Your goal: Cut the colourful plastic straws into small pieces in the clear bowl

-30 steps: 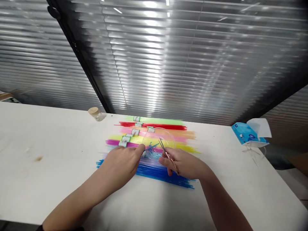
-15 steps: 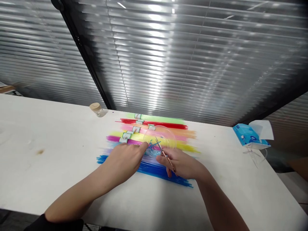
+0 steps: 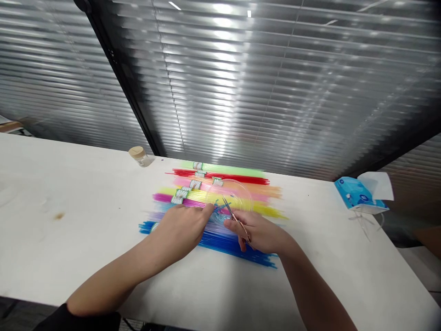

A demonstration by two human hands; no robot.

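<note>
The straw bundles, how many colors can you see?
7: green farthest, then red, orange, pink, yellow, purple, blue nearest. Hands may hide more.

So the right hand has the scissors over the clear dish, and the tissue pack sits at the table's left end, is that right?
Not quite. The head view shows the tissue pack at the table's right end, not the left. The right hand does hold the scissors over the clear dish.

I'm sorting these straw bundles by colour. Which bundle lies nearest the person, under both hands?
The blue bundle. It is the front one of the row, with the left hand and right hand over it; the green, red, orange, yellow and magenta bundles lie farther back.
</note>
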